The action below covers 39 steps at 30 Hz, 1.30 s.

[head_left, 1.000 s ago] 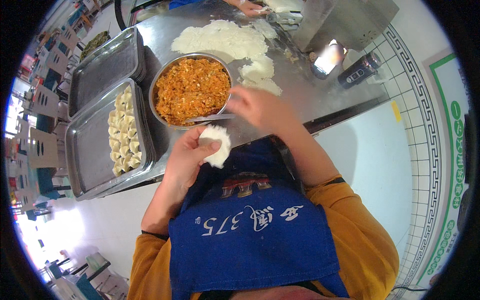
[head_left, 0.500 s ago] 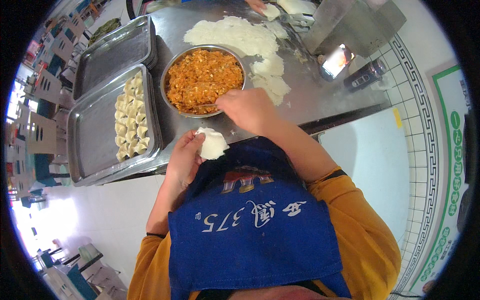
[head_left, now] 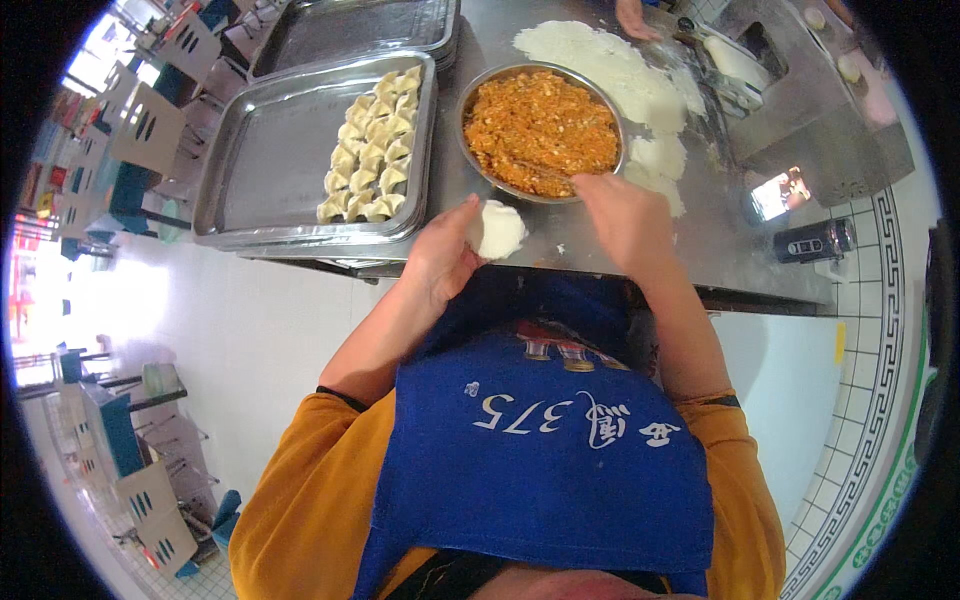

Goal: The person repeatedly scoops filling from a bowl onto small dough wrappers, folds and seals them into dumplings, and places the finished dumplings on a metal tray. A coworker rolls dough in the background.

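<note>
My left hand (head_left: 448, 250) pinches a round white dumpling wrapper (head_left: 502, 230) by its edge, just in front of the table. A round metal bowl (head_left: 468, 150) of orange, chunky filling (head_left: 540, 125) stands beyond it. At the bowl's near right rim, my right hand (head_left: 625, 215) closes on a thin utensil (head_left: 552, 174) whose end lies in the filling; its exact kind is hidden. To the left, a metal tray (head_left: 262, 150) carries rows of folded dumplings (head_left: 372, 150) along its right side.
Another stacked tray (head_left: 350, 35) lies farther back. White flour (head_left: 600, 65) and pale wrappers (head_left: 655, 160) cover the table behind and right of the bowl. A co-worker's hand (head_left: 635, 18) shows at the far edge. A lit phone (head_left: 780, 193) and dark flask (head_left: 815, 241) sit right.
The whole view has turned, so bowl and trays appear farther right and higher. My left hand still holds the wrapper; my right still has the utensil in the filling.
</note>
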Each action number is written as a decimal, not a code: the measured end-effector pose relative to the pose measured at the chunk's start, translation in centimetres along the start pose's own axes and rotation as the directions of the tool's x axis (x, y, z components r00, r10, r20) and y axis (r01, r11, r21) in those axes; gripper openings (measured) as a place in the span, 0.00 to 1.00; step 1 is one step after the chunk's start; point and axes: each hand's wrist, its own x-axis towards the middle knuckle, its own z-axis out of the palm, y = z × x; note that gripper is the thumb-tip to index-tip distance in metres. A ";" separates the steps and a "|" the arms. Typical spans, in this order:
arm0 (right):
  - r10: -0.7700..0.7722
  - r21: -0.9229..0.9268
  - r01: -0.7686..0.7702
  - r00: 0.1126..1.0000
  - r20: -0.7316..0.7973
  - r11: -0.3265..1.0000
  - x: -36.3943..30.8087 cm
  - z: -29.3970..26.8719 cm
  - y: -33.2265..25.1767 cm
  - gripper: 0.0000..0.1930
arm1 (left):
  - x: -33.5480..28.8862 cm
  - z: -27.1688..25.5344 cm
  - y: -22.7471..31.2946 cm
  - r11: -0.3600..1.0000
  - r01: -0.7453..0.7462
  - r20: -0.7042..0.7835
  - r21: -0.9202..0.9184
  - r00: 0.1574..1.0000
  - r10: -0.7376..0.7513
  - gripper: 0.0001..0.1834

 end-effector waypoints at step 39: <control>0.122 0.267 -0.094 0.989 -0.088 0.959 -3.0 1.8 -4.1 0.07 | -1.0 3.9 2.0 0.990 -0.089 -0.044 -0.114 0.995 0.084 0.19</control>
